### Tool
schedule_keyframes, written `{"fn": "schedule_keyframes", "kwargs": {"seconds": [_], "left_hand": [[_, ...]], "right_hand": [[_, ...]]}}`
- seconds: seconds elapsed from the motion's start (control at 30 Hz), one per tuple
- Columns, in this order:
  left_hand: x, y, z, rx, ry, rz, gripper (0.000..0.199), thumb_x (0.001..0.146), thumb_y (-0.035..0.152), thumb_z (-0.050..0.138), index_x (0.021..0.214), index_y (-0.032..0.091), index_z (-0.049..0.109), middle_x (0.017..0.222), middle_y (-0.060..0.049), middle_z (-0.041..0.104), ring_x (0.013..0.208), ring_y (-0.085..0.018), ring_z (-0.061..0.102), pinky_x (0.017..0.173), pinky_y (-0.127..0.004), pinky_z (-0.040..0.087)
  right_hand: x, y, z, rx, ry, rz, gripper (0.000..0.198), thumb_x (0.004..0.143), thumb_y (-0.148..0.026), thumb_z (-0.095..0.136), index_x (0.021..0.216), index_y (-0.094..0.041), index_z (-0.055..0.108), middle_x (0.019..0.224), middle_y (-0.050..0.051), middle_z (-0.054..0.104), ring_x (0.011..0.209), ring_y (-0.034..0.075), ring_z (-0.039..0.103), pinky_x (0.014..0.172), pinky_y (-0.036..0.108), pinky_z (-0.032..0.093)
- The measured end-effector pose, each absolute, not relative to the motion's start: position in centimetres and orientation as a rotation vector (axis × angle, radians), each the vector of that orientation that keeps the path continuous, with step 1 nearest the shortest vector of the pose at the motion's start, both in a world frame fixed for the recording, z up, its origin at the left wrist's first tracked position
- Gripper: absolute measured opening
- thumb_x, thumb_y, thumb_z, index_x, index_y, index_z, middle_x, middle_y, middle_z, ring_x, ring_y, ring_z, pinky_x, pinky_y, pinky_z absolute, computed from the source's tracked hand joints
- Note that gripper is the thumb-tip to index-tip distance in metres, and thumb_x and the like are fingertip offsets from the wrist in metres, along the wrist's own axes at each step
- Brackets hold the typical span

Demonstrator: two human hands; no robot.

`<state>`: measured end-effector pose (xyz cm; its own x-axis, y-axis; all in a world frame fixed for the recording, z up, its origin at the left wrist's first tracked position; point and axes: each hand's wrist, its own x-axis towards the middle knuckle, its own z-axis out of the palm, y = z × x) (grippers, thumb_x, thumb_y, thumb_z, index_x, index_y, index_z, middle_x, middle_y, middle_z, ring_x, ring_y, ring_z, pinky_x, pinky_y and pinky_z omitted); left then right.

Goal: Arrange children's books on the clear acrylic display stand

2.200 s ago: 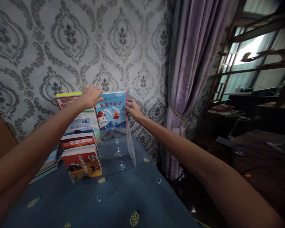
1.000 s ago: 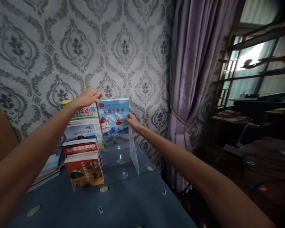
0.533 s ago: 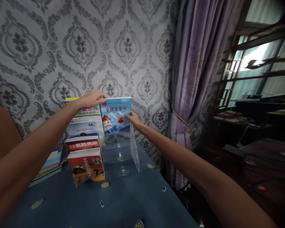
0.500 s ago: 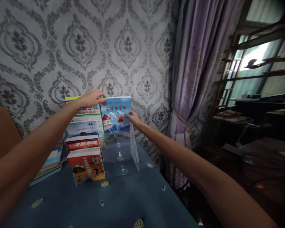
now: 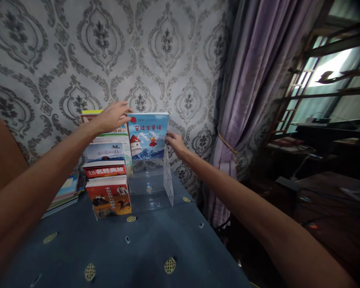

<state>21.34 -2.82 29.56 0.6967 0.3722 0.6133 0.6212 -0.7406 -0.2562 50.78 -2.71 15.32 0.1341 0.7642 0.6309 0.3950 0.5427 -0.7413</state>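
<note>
A blue picture book [image 5: 148, 138] with red Chinese lettering stands upright in the back right part of a clear plastic rack [image 5: 169, 182]. My left hand [image 5: 115, 116] is at its upper left corner, thumb and fingers apart. At its right edge is my right hand [image 5: 175, 143], fingers loosely bent and the thumb off the cover; whether the fingertips still touch the edge is hard to tell. Left of the blue book, more books stand in tiers: an orange-red one [image 5: 111, 198] in front, a red one [image 5: 106, 171] behind it, then a pale landscape cover [image 5: 105, 152].
The rack stands on a dark blue tablecloth [image 5: 132, 256] with yellow prints. A stack of books [image 5: 64, 196] lies to the left, near a brown board [image 5: 6, 156]. Patterned wallpaper [image 5: 165, 76] rises behind. A tied purple curtain [image 5: 228, 160] hangs right, beyond the table edge.
My right thumb has come off the blue book's cover, and the hand has shifted slightly outward. My left hand's fingers have lifted and spread at the corner. The book stays in the rack.
</note>
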Motion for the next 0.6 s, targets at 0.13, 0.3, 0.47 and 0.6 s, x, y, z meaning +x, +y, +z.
{"fn": "schedule_keyframes", "kwargs": {"seconds": [0.13,0.3,0.47,0.6], "left_hand": [[18.4,-6.6,26.2,-2.417,-0.774,-0.989,0.039,0.096,0.039,0.04,0.121,0.017,0.062,0.138,-0.014,0.057,0.135,-0.03,0.047,0.116,-0.049,0.035],[11.9,-10.9,16.6,-2.196,-0.989,-1.305,0.033,0.1,0.038,0.038,0.115,0.018,0.06,0.131,-0.013,0.061,0.128,-0.03,0.054,0.112,-0.051,0.042],[3.7,-11.4,3.7,-2.152,-1.369,-1.282,0.026,0.097,0.041,0.039,0.111,0.031,0.058,0.113,-0.009,0.066,0.114,-0.032,0.063,0.1,-0.054,0.052],[-1.0,-12.6,-3.8,-2.079,-1.638,-1.158,0.032,0.095,0.042,0.033,0.108,0.029,0.059,0.11,-0.011,0.067,0.111,-0.035,0.065,0.097,-0.055,0.055]], "right_hand": [[50.4,-6.5,14.0,-1.025,-1.399,0.295,0.037,0.077,-0.026,0.052,0.109,-0.016,0.068,0.109,0.011,0.073,0.105,0.025,0.067,0.097,0.041,0.05],[48.8,-13.9,8.5,-1.0,-1.489,0.241,0.023,0.081,-0.025,0.051,0.086,-0.018,0.073,0.084,0.005,0.074,0.084,0.021,0.067,0.08,0.034,0.052],[43.9,-19.9,0.5,-1.027,-1.684,0.519,0.026,0.083,-0.02,0.049,0.078,-0.02,0.074,0.071,0.002,0.07,0.066,0.015,0.062,0.062,0.025,0.045],[38.5,-21.9,-4.0,-1.043,-1.803,0.746,0.027,0.081,-0.015,0.049,0.078,-0.02,0.075,0.074,0.002,0.071,0.07,0.015,0.063,0.065,0.024,0.044]]}}
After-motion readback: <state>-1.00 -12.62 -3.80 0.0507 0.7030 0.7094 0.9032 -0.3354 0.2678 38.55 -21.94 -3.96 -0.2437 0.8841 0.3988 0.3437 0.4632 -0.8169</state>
